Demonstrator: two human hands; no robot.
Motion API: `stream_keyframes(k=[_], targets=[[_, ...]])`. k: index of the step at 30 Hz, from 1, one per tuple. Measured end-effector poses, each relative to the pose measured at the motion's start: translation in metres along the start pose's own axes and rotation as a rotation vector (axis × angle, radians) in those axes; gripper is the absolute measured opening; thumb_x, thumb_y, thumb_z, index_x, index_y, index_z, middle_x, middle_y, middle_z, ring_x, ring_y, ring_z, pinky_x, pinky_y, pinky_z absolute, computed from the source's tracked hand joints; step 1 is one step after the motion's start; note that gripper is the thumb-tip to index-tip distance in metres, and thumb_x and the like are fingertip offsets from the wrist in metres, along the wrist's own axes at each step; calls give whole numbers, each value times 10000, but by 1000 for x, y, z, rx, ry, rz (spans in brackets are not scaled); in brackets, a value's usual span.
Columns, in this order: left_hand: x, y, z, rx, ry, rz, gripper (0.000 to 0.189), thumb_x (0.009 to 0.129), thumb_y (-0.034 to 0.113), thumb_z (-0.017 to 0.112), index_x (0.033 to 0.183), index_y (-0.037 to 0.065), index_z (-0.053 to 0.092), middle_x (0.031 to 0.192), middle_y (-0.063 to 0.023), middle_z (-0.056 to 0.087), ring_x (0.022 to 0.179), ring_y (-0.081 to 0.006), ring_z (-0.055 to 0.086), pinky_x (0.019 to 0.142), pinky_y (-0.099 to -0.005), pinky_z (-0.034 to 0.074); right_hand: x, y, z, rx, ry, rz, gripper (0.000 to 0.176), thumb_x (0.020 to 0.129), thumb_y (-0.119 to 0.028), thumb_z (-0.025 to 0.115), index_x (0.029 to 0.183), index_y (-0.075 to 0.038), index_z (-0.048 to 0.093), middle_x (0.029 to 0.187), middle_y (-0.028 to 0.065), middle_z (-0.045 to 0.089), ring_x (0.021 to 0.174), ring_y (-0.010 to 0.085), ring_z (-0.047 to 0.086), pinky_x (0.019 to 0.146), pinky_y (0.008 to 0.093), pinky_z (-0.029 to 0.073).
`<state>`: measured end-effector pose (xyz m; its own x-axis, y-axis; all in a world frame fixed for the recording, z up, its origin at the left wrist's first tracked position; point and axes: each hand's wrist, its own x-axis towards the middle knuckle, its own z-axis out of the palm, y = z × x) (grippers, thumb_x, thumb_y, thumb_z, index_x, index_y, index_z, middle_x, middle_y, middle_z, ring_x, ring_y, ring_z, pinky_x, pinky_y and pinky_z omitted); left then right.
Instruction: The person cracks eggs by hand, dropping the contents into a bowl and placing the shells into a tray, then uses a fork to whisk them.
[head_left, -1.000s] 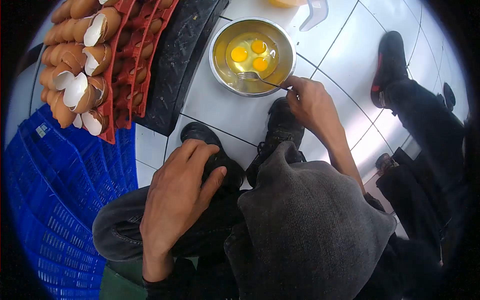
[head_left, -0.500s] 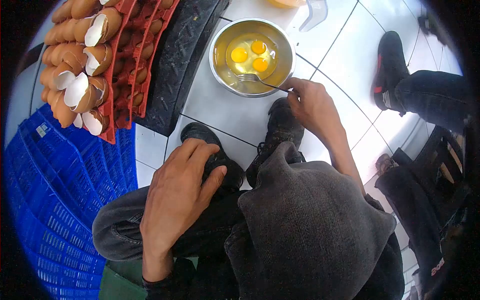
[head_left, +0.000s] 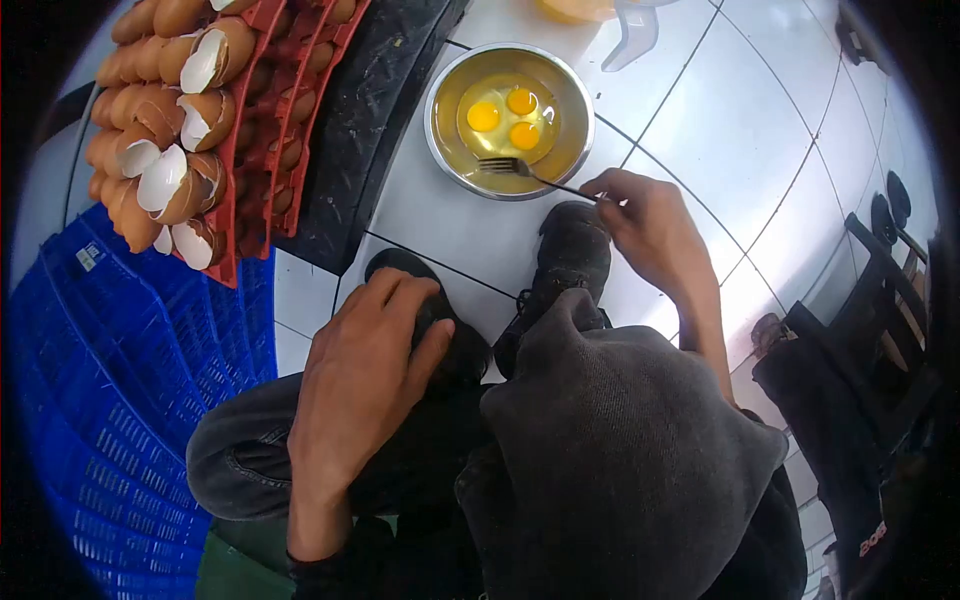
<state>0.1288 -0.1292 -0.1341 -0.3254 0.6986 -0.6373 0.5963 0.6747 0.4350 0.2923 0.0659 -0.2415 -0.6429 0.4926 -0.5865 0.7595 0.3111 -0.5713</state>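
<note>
Right hand (head_left: 650,222): closed on the handle end of a fork (head_left: 530,175), pinched between thumb and fingertips. The fork is held low and nearly flat, its handle crossing the near rim of a metal bowl (head_left: 446,95), its tines resting inside the bowl in the egg white. Three whole yolks (head_left: 520,101) are seen in the bowl, close together, just beyond the tines. The bowl is set on a white tiled floor (head_left: 720,130), directly ahead of two black shoes (head_left: 570,250).

Left hand (head_left: 365,375): laid palm down on the left knee, fingers loosely spread, nothing gripped; fingertips reach over the left shoe.

To the left of the bowl a black mat (head_left: 350,130) is seen, then stacked red egg trays (head_left: 240,215) loaded with brown eggs and broken shells (head_left: 165,182). A blue plastic crate (head_left: 120,400) is placed nearer, at far left.
</note>
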Motion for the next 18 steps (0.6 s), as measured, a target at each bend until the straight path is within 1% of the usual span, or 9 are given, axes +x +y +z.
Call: stream_keyframes(k=[1, 4, 6, 9, 12, 14, 15, 18], targets=[[4, -1, 1, 24, 0, -8, 302, 841, 144, 676, 1109, 23, 605, 1069, -142, 607, 981, -315, 611, 842, -385, 484, -2, -2, -5, 18, 26, -4, 259, 849, -86, 514, 1033, -9, 679, 817, 214, 676, 750, 321, 672, 751, 406, 520], [34, 2, 11, 99, 100, 4, 316, 828, 164, 686, 1104, 31, 610, 1114, -150, 582, 1076, -319, 563, 903, -398, 455, -3, -12, -20, 89, 38, 103, 260, 848, -84, 506, 1023, -2, 678, 793, 222, 667, 727, 315, 669, 745, 398, 509], [66, 3, 21, 180, 94, 83, 430, 765, 188, 744, 1156, 63, 617, 1291, -184, 497, 1276, -359, 412, 1045, -449, 363, -1, -11, -20, 78, 92, 83, 256, 851, -88, 506, 1022, -3, 677, 791, 230, 663, 728, 329, 665, 755, 397, 502], [106, -12, 47, 455, 142, 242, 581, 677, 200, 809, 1218, 110, 616, 1457, -200, 343, 1403, -414, 200, 1136, -540, 211, 1, -10, -22, 70, 117, 90, 255, 855, -93, 510, 1031, -10, 675, 830, 242, 664, 764, 337, 670, 772, 397, 507], [129, -19, 53, 523, 16, 240, 661, 599, 208, 853, 1220, 137, 635, 1531, -182, 239, 1442, -421, 70, 1144, -614, 96, -3, -6, -20, 83, 137, 85, 254, 857, -98, 517, 1039, -15, 673, 876, 247, 666, 808, 342, 673, 788, 402, 510], [137, -24, 58, 542, -6, 253, 630, 589, 216, 860, 1181, 134, 660, 1539, -177, 224, 1445, -416, 63, 1136, -633, 81, -3, -3, -18, 76, 146, 65, 253, 856, -100, 522, 1043, -20, 672, 905, 243, 669, 834, 344, 673, 799, 405, 512], [140, -26, 61, 551, -16, 257, 615, 584, 220, 863, 1162, 132, 672, 1543, -174, 217, 1447, -413, 59, 1132, -642, 74, -3, -3, -18, 87, 123, 118, 250, 853, -100, 525, 1043, -30, 671, 902, 220, 676, 834, 347, 667, 798, 409, 511], [147, -30, 69, 570, -39, 244, 593, 584, 239, 866, 1140, 135, 688, 1557, -165, 187, 1449, -408, 51, 1126, -654, 50, -3, 0, -16, 109, 87, 146, 250, 852, -102, 527, 1047, -37, 669, 899, 206, 678, 834, 346, 663, 797, 409, 513]])
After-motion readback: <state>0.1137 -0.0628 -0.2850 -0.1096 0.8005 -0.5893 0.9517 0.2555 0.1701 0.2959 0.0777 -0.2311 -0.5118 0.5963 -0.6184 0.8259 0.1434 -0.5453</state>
